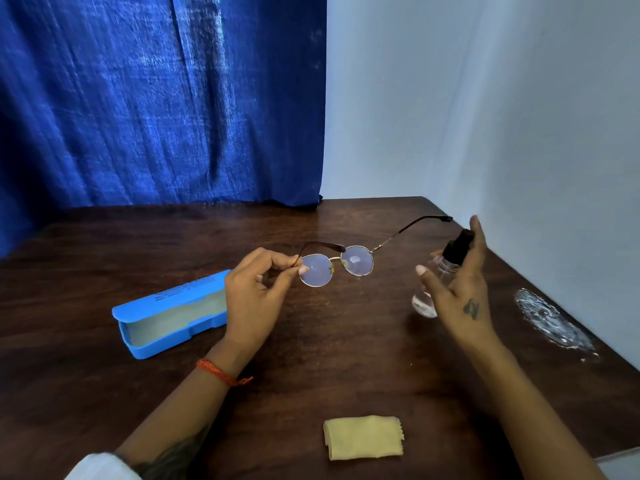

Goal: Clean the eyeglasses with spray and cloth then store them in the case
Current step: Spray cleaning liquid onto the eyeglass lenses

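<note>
My left hand (254, 299) pinches the round metal-framed eyeglasses (356, 260) at the left hinge and holds them above the table, lenses toward me, right temple arm stretched out to the back right. My right hand (460, 289) grips a small clear spray bottle (437, 275) with a black nozzle, forefinger over the top, nozzle turned toward the glasses. A folded yellow cloth (363, 437) lies on the table near me. The blue glasses case (166, 317) lies open to the left, partly behind my left hand.
The dark wooden table (104, 393) ends at a blue curtain (156, 98) at the back and a pale wall (502, 116) at the right. A white smear (550, 320) marks the table near its right edge.
</note>
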A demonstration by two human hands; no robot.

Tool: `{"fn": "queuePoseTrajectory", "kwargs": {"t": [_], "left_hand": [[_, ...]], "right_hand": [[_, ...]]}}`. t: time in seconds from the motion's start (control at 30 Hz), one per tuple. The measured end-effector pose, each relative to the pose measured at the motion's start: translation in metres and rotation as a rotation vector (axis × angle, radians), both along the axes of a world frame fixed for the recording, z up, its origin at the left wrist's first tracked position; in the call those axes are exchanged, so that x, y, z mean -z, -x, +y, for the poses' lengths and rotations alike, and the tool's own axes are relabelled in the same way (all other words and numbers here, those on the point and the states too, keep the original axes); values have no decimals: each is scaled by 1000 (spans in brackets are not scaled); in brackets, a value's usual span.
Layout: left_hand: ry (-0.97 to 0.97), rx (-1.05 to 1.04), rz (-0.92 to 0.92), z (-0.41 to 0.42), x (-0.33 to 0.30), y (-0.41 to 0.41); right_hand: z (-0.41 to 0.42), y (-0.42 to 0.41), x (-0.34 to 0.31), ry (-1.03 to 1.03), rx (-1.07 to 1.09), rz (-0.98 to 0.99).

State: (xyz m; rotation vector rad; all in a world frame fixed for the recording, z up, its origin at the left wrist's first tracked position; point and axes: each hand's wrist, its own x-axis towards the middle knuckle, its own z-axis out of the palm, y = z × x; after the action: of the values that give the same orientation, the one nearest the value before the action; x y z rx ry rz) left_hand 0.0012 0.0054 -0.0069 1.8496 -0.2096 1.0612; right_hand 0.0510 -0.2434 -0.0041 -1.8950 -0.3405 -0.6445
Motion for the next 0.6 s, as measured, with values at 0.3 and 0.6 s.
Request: {"fn": "queuePoseTrajectory", "kwargs": {"t": [0.3, 0.6], "left_hand": [[50, 36, 48, 2, 5, -2], [78, 35, 94, 3, 4, -1]], "right_hand": [[-7, -15, 16, 134, 8, 8], [6, 48, -10, 99, 198, -231]]}}
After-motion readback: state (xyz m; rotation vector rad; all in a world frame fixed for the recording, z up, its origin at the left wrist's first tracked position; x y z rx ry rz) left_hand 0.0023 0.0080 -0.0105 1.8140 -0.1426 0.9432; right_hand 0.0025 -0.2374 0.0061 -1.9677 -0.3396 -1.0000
